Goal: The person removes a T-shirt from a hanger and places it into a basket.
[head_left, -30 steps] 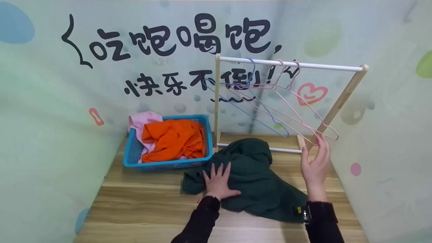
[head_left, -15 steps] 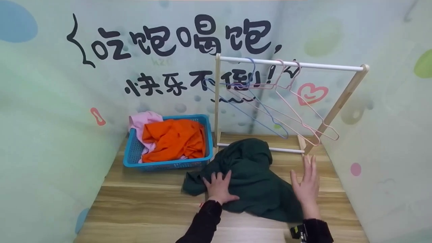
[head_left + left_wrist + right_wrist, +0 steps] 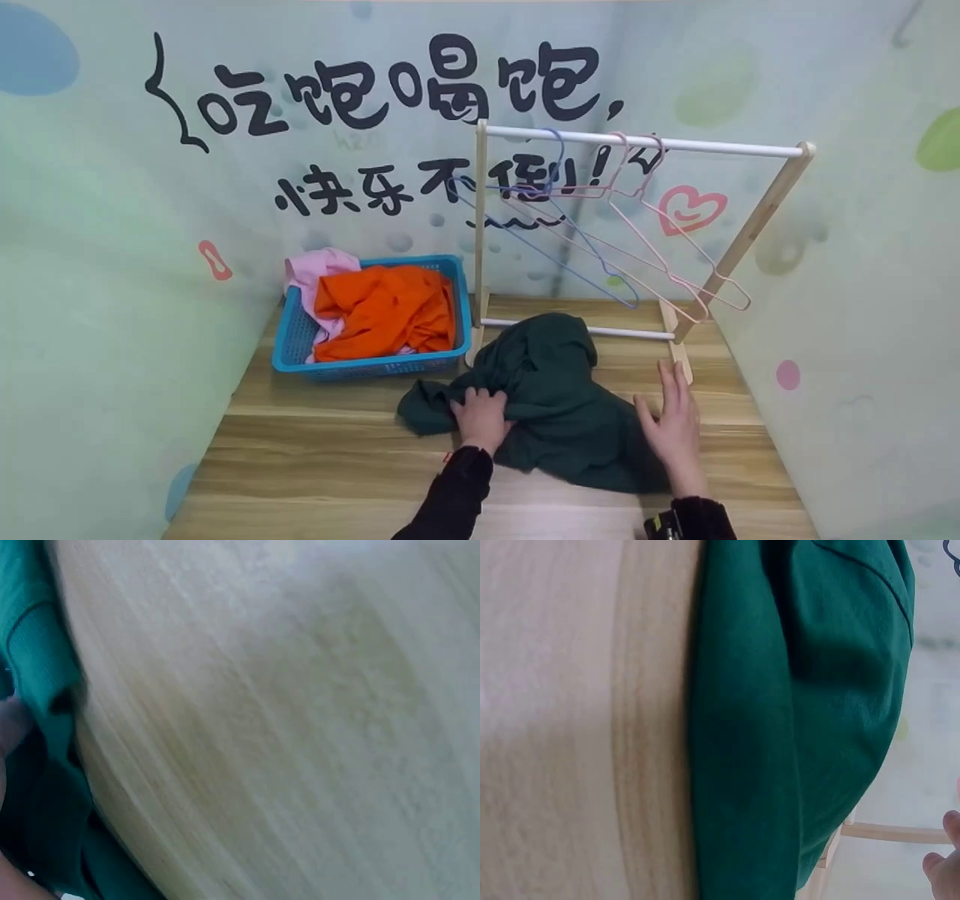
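Note:
A dark green garment (image 3: 555, 397) lies bunched on the wooden surface in the head view; its ribbed edge shows in the left wrist view. My left hand (image 3: 480, 420) grips its left part, the fingers curled into the cloth. Beside the garment's right end is my right hand (image 3: 673, 431), fingers straight and pointing forward, holding nothing. Whether it touches the cloth, I cannot tell. In the right wrist view, green fabric (image 3: 780, 727) fills the middle, with only the fingertips of that hand at the lower right edge.
A blue basket (image 3: 279, 352) with orange cloth (image 3: 390, 311) and pink cloth (image 3: 322, 266) stands at the left. Behind the garment is a rack with a white top bar (image 3: 720, 148), bearing a blue hanger (image 3: 592, 238) and two pink hangers (image 3: 649, 241). Printed walls enclose the wooden surface (image 3: 315, 480).
My right hand has come away from the pink hanger, back toward me to the garment's right side. The left hand's spread fingers have curled into the green cloth, which has shifted slightly.

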Tool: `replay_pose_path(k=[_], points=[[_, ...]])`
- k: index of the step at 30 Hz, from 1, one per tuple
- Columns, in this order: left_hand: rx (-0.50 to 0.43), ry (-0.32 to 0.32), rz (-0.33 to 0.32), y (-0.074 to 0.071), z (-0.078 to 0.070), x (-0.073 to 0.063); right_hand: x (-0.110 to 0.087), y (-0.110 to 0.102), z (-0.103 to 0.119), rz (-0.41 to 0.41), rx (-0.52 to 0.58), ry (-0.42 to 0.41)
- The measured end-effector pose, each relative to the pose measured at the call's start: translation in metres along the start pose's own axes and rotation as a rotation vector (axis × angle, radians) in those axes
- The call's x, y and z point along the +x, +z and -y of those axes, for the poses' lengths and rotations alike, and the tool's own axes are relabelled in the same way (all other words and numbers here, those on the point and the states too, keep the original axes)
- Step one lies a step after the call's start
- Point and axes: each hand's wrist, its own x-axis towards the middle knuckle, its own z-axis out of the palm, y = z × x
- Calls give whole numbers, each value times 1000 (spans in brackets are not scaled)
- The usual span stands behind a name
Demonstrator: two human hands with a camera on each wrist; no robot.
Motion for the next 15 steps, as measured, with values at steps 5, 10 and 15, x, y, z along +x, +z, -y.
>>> replay_pose_path(k=[5, 10, 15], points=[[-36, -22, -16, -4, 3, 2, 0, -1, 2, 24, 9, 15], [-251, -108, -49, -21, 7, 10, 1, -5, 4, 46, 8, 30], [-719, -218, -89, -50, 5, 21, 1, -8, 1, 26, 11, 13]])
